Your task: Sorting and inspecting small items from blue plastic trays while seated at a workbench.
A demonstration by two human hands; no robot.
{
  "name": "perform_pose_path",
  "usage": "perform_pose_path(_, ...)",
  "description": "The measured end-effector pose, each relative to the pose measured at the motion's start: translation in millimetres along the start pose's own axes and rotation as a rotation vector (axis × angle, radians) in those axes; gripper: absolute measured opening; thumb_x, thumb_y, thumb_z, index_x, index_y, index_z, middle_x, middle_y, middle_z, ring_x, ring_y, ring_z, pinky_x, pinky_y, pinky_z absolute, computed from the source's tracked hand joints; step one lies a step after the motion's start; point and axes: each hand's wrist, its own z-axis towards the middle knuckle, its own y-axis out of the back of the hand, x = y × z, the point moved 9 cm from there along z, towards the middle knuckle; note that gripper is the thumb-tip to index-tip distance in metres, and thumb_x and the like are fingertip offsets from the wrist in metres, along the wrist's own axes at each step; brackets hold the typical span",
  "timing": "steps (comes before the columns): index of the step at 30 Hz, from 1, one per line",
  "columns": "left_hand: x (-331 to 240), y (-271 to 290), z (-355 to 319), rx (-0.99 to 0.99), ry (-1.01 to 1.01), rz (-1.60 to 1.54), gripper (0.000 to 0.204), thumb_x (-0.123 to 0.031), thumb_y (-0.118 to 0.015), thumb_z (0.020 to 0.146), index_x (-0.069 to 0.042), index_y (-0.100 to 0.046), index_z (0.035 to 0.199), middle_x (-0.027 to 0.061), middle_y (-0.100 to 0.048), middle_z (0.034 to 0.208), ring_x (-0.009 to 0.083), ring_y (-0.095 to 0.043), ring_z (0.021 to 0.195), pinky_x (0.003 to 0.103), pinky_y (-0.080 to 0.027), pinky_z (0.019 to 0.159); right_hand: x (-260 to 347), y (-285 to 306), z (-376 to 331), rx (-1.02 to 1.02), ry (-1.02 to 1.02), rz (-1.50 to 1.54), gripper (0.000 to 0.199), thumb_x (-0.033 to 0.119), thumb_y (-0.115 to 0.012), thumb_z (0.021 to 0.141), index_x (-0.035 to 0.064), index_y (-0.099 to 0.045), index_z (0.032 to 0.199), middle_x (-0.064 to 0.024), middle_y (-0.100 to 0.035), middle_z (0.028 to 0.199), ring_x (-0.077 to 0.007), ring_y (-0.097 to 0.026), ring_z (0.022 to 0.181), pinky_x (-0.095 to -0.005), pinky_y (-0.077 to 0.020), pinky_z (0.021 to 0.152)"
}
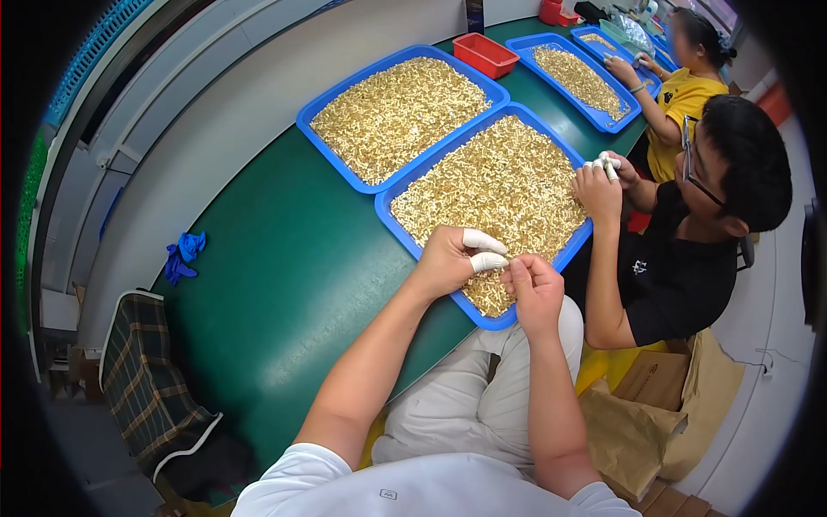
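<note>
Over the near corner of a blue tray my two hands meet at the fingertips. My left hand wears white finger cots on its thumb and forefinger, which are pinched together. Bare-fingered, my right hand also pinches, its tips touching or almost touching the left ones. Whatever sits between the fingertips is too small to make out. Below and beyond the hands, a thick layer of small gold-coloured pieces, some whitish, fills the tray.
A second blue tray of similar pieces adjoins on the far left. A red basket stands behind. Blue gloves lie on the green table. At right, a co-worker in black reaches over my tray; another in yellow sits beyond.
</note>
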Motion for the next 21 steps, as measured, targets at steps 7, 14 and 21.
perform_pose_path(7,-2.3,3.0,2.8,-0.052,-0.056,-0.069,0.035,-0.030,-0.057,0.099,0.000,-0.067,0.115,0.0084,-0.070,0.089,0.0117,-0.064,0.074,0.026,-0.053,0.069,64.0,-8.2,53.6,-0.080,0.195,-0.151,0.028,0.017,-0.058,0.099,0.0010,-0.060,0.075,0.0012,-0.057,0.063,-0.0023,-0.048,0.055,-0.0190,-0.0355,0.049)
perform_pose_path(14,-1.7,-1.4,3.9,-0.064,-0.030,0.087,0.022,-0.013,-0.058,0.098,0.002,-0.068,0.110,0.0061,-0.070,0.086,0.0099,-0.063,0.073,0.026,-0.053,0.068,140.9,-115.3,152.8,-0.028,0.721,-0.827,0.025,0.020,-0.064,0.091,0.0005,-0.063,0.075,-0.0193,-0.060,0.065,-0.0343,-0.056,0.055,-0.0368,-0.0440,0.054)
perform_pose_path(21,4.8,-3.2,5.3,-0.086,0.004,0.062,0.020,-0.010,-0.061,0.096,0.003,-0.068,0.109,0.0054,-0.070,0.085,0.0091,-0.063,0.074,0.024,-0.053,0.068,114.9,-89.7,154.5,-0.006,0.506,-0.616,0.033,0.028,-0.064,0.092,0.0008,-0.065,0.073,-0.0126,-0.063,0.062,-0.0225,-0.060,0.054,-0.0349,-0.0448,0.053)
